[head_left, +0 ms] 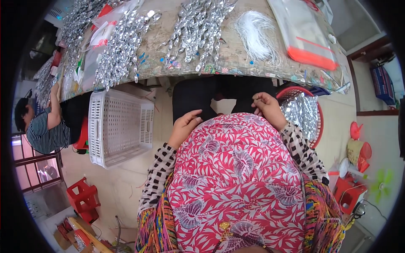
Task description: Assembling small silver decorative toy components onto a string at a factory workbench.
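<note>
My left hand (184, 127) rests over my lap at the edge of a pink-and-white patterned apron (236, 168). Its fingers point inward, the thumb a little apart from them, and no object shows in it. Across the lap, my right hand (268, 109) hovers above the dark trousers (244, 93) with its fingers loosely bent and slightly apart; nothing is visible in it. Just right of that hand stands a red basket (319, 122) holding silvery strips (301, 113). Ahead on the table (160, 59) lie bunches of silver leaf-shaped strands (198, 31) and a bundle of white threads (257, 36).
Clear plastic bags with an orange-red edge (312, 59) lie at the table's right. A white perforated crate (122, 126) stands on the floor to the left, near a seated person in a striped shirt (48, 130). A red stool (82, 198) is behind it.
</note>
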Demonstrator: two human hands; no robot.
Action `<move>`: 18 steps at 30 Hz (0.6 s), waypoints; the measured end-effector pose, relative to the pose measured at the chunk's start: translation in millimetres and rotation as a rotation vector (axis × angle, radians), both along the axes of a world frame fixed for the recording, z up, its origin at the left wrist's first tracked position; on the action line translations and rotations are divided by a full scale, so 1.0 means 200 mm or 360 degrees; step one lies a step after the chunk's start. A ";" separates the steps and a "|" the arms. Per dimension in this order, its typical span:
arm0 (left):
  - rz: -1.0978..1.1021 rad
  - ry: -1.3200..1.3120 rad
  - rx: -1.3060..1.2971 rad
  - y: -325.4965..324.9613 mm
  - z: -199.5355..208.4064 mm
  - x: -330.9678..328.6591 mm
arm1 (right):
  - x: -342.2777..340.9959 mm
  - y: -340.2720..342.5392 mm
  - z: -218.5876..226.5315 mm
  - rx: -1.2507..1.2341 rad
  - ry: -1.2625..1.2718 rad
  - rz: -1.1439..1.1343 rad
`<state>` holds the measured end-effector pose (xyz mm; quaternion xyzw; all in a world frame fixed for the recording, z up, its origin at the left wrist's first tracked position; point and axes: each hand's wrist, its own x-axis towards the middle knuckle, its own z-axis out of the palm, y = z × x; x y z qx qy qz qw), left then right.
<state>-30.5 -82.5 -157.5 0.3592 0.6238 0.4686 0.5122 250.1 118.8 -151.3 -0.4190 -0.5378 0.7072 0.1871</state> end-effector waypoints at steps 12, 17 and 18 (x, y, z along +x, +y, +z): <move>0.0026 -0.0342 0.0068 -0.02 0.08 0.07 | -0.05 -0.04 0.04 0.0257 0.0183 0.0448; 0.0054 -0.0386 0.0105 -0.02 0.03 0.07 | -0.04 -0.03 0.02 0.0367 0.0230 0.0569; 0.0062 -0.0379 0.0110 0.00 0.02 0.06 | -0.04 -0.01 0.00 0.0374 0.0229 0.0557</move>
